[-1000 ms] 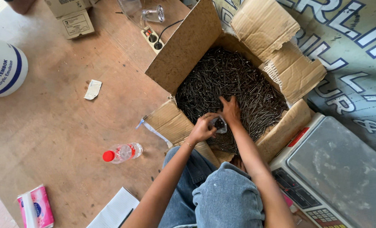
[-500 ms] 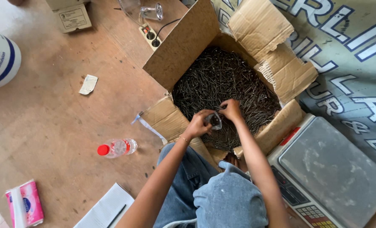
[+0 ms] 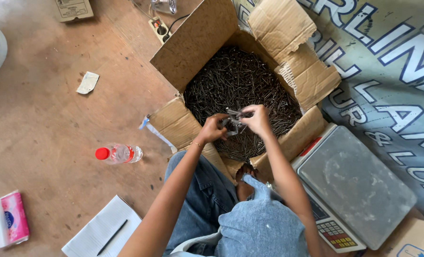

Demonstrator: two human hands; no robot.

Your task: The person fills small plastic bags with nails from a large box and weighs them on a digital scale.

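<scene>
Box: the large brown cardboard box is kept with its flaps folded outward, so the heap of dark metal nails inside is easily reached.
Left hand: the left hand is curled around a bunch of nails, held just above the heap.
Right hand: the right hand is pinched onto the same bunch from the other side, steadying it.
Scale: the grey digital weighing scale is set just beside the box, within reach.
Floor: a red-capped clear plastic bottle lies near the left knee.
</scene>
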